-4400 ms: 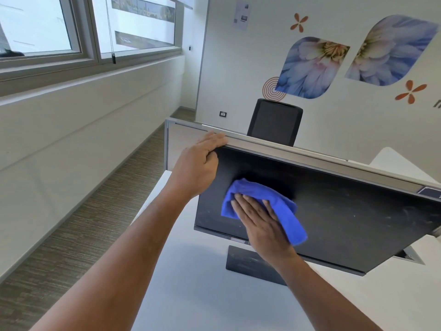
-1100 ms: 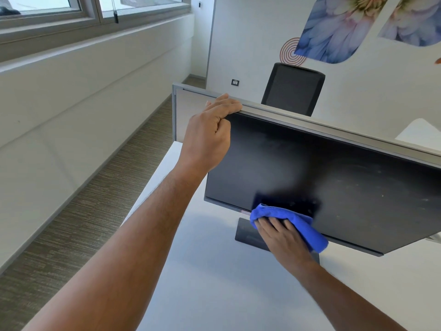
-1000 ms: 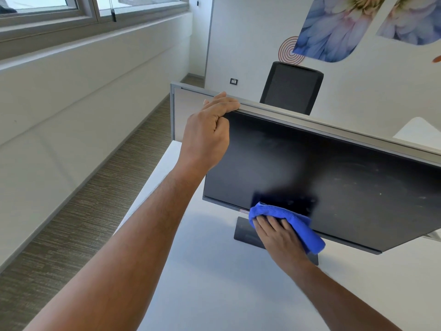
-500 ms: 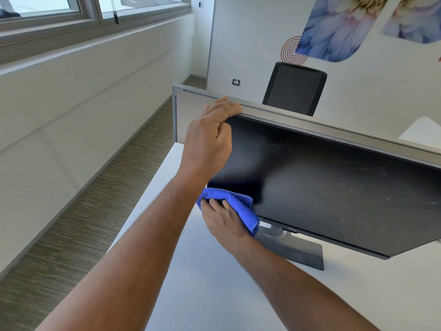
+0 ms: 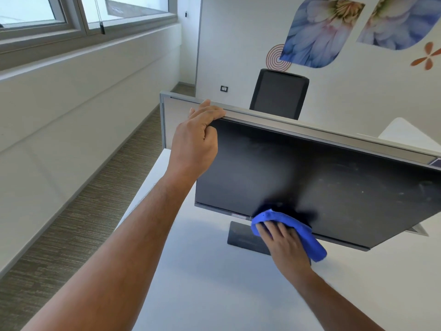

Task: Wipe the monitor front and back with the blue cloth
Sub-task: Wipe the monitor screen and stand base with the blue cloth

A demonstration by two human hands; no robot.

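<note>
A black monitor (image 5: 322, 177) stands on a dark flat base (image 5: 241, 237) on the white desk (image 5: 202, 283), its dusty screen facing me. My left hand (image 5: 194, 144) grips the monitor's top left corner, fingers curled over the upper edge. My right hand (image 5: 284, 240) presses the blue cloth (image 5: 307, 232) flat against the lower edge of the screen, near the middle, above the base. The cloth's fingers-side is blurred by motion. The monitor's back is hidden.
A grey partition panel (image 5: 181, 115) runs behind the monitor. Beyond it stands a black office chair (image 5: 279, 93) by a wall with flower decals. Windows and a white ledge line the left side, with striped carpet (image 5: 83, 211) below.
My right hand has swept the cloth along the screen's bottom edge from the lower left corner back toward the middle. My left hand has kept its grip on the top corner.
</note>
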